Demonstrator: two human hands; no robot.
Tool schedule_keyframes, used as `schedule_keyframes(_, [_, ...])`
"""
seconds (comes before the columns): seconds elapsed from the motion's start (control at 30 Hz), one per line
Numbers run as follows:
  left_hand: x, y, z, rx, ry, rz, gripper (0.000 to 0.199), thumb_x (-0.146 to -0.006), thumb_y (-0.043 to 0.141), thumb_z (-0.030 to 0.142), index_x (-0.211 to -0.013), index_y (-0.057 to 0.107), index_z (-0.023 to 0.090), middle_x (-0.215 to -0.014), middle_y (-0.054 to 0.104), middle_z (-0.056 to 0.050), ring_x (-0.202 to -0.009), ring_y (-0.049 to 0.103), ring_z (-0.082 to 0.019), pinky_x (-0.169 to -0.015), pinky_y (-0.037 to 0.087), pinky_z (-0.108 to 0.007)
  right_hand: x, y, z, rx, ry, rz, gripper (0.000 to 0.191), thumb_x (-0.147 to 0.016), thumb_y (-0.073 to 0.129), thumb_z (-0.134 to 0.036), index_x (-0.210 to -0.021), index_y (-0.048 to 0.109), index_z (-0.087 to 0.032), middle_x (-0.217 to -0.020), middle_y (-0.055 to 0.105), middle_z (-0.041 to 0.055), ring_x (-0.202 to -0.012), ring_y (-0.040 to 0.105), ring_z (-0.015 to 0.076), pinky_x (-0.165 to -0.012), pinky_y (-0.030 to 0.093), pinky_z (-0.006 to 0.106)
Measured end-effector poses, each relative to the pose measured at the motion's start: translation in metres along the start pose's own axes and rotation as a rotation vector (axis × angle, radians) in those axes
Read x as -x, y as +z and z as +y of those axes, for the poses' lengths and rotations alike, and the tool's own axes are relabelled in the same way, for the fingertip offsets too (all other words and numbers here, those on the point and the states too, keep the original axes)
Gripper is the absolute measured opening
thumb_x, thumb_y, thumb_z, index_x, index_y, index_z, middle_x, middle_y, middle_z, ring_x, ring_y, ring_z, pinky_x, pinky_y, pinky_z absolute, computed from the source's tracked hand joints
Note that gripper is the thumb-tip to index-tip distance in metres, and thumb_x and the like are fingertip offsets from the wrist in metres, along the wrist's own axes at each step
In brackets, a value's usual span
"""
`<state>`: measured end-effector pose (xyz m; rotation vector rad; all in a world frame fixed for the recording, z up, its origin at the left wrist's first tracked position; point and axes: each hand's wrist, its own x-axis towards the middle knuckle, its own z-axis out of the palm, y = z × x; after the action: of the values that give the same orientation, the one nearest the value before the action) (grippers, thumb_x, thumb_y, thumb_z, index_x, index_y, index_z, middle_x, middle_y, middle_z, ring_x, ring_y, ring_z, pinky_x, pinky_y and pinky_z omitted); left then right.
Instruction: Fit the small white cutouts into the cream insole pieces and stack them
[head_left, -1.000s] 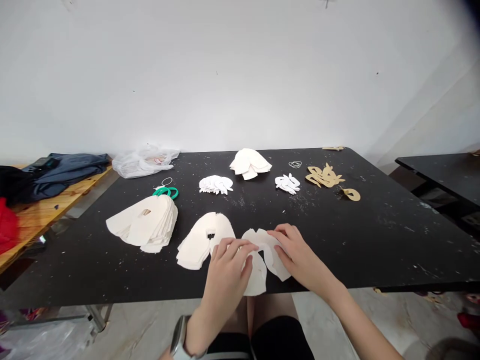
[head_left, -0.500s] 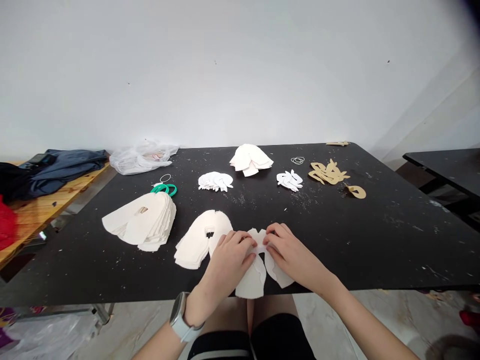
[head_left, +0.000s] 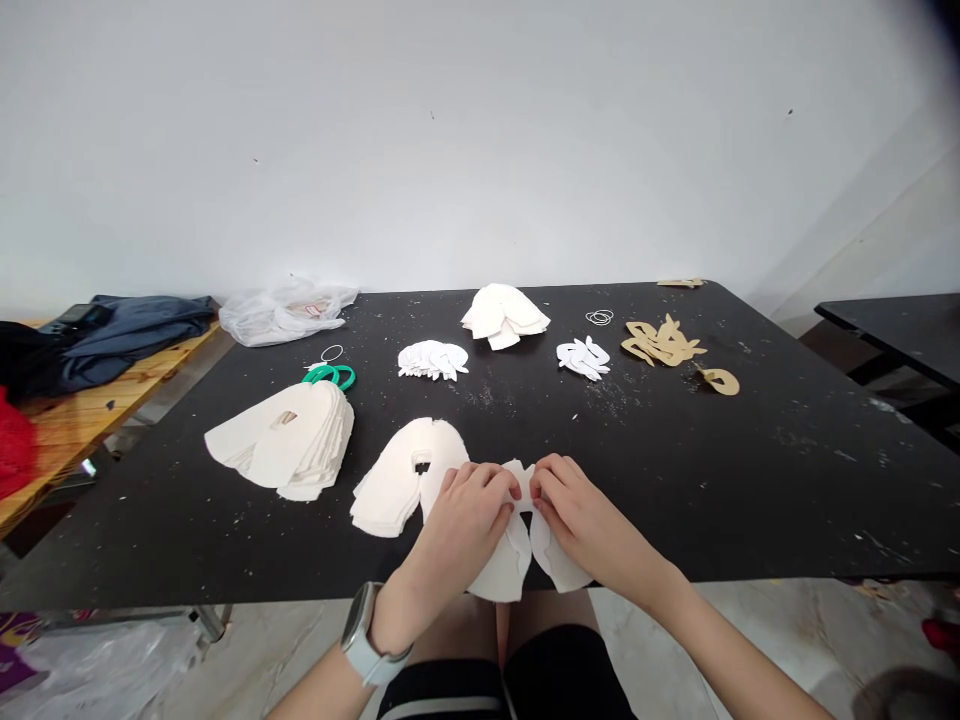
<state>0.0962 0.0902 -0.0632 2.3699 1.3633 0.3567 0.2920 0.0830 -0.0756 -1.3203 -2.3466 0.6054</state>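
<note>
A white cut-out piece with a small central hole lies at the table's front edge, its two lobes pointing toward me. My left hand pinches its upper left part, fingers bent. On the upper right part, my right hand is closed in the same way, its fingertips close to the left ones. The fingers and palms cover much of the piece. Just left of my left hand lies a stack of white arched pieces, and farther left a larger fanned stack.
Green-handled scissors lie behind the left stack. Small white cut-outs, more white ones, a white stack and tan cut-outs sit farther back. A plastic bag rests at the back left.
Both hands have shifted slightly on the white piece, and its lobes have moved a little toward me. The whole view has shifted slightly.
</note>
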Motion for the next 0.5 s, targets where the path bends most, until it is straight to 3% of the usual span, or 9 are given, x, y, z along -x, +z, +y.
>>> schedule_keyframes(0.17, [0.0038,-0.0015,0.0012,-0.081,0.064,-0.029,0.023,-0.092,0.05,0.012,-0.111,0.052,0.024,-0.118,0.061,-0.001,-0.107,0.054,-0.024,-0.09,0.041,-0.042,0.0044,0.0012,-0.0038,0.065,0.005,0.001,0.027,-0.091,0.036,0.002,-0.093,0.05,-0.02,-0.101,0.055,0.0045,-0.092,0.051,0.0207,-0.078,0.048,0.036])
schedule_keyframes(0.3, [0.0057,-0.0003,0.002,-0.152,0.1,-0.018,0.011,-0.095,0.051,0.02,-0.106,0.055,0.022,-0.126,0.059,-0.004,-0.116,0.052,-0.026,-0.094,0.04,-0.044,0.0072,0.0006,-0.0072,0.065,0.013,0.002,0.027,-0.09,0.036,0.003,-0.095,0.05,-0.02,-0.102,0.056,0.004,-0.092,0.051,0.0206,-0.075,0.047,0.034])
schedule_keyframes(0.5, [0.0038,-0.0038,0.002,-0.088,0.064,-0.06,0.013,-0.093,0.056,0.019,-0.106,0.054,0.023,-0.117,0.063,0.002,-0.108,0.056,-0.021,-0.091,0.04,-0.041,0.0029,-0.0045,-0.0053,0.071,0.02,-0.019,0.024,-0.092,0.037,0.0,-0.092,0.048,-0.021,-0.091,0.056,0.0016,-0.081,0.05,0.018,-0.069,0.045,0.032])
